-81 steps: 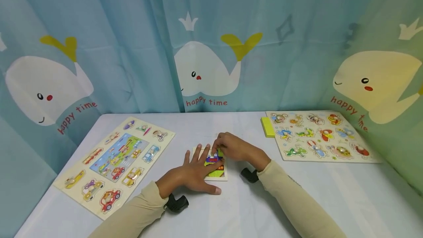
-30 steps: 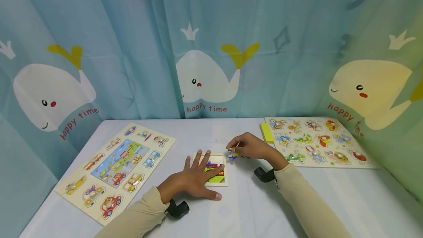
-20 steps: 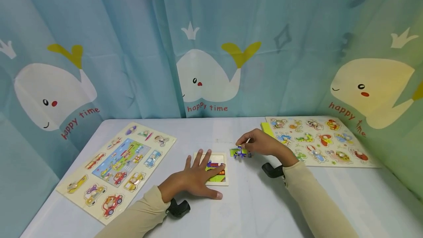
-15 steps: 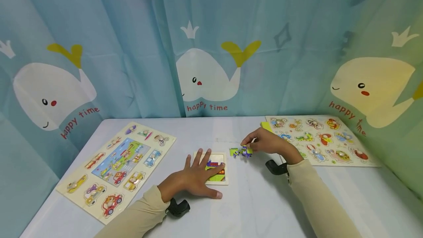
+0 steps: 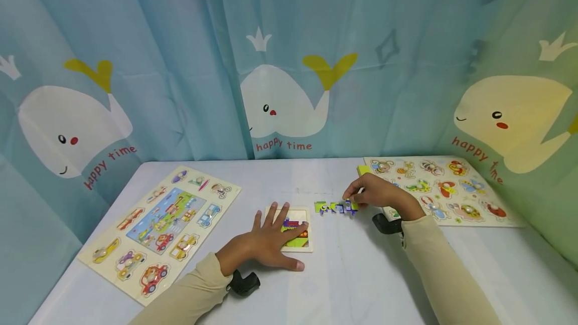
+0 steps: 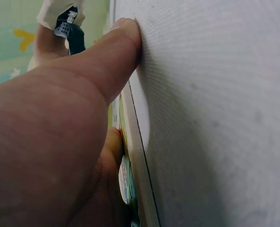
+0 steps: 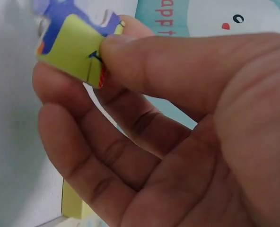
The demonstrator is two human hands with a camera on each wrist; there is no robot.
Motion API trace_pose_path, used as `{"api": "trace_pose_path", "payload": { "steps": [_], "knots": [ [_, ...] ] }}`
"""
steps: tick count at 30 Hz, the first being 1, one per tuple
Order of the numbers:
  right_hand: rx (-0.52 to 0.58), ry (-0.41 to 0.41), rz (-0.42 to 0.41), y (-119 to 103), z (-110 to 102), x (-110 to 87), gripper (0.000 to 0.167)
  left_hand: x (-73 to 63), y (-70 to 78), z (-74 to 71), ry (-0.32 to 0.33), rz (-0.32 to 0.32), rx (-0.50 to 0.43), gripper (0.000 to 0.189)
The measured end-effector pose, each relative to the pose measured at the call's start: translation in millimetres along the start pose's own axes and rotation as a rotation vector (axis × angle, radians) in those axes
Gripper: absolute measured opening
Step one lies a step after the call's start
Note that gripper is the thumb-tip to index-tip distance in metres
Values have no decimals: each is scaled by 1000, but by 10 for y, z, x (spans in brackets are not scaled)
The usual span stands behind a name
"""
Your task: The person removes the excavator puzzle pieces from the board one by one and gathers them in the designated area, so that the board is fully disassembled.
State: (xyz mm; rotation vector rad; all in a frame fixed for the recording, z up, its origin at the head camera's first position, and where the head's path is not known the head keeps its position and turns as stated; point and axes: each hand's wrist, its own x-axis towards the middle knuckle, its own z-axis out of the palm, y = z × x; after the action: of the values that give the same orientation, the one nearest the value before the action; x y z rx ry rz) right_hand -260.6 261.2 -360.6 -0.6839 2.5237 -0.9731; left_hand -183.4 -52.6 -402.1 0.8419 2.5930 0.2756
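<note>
My left hand [image 5: 271, 242] lies flat with spread fingers on a small framed jigsaw puzzle [image 5: 295, 249], covering its left part. Its upper area shows bare tray; red, purple and green pieces fill the lower part. My right hand [image 5: 378, 193] pinches a yellow-green and purple jigsaw piece [image 7: 71, 45] between thumb and fingertips, just over the table to the right of the frame. Two similar loose pieces, a left one [image 5: 321, 207] and a middle one [image 5: 336, 208], lie in a row beside the held piece. In the left wrist view, the frame's edge [image 6: 139, 156] shows beyond the thumb.
A large vehicle peg puzzle board [image 5: 164, 242] lies slanted at the left. At the back right sits an insect peg puzzle board [image 5: 444, 197], partly behind my right hand, with a yellow block [image 5: 363, 169] at its left edge. A whale-print curtain [image 5: 203, 89] surrounds the table.
My right hand has moved from the framed puzzle to the right, taking pieces from its upper part and leaving two on the table in a row. My left hand has stayed on the frame.
</note>
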Motion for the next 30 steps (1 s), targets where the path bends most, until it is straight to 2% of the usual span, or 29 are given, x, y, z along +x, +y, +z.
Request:
{"api": "trace_pose_path", "payload": {
  "steps": [7,16,24,30],
  "knots": [
    [-28,-29,28,62,-16,-5,15,-14,10,-20,5,6,-8,89],
    [-69,15,82,62,16,10,14,-15,1,-9,19,13,-4,89],
    [-89,43,63,42,4,3,13,-23,22,-23,16,6,7,90],
    [-110,34,62,61,-11,-6,14,-21,14,-23,11,1,-7,89]
  ]
}}
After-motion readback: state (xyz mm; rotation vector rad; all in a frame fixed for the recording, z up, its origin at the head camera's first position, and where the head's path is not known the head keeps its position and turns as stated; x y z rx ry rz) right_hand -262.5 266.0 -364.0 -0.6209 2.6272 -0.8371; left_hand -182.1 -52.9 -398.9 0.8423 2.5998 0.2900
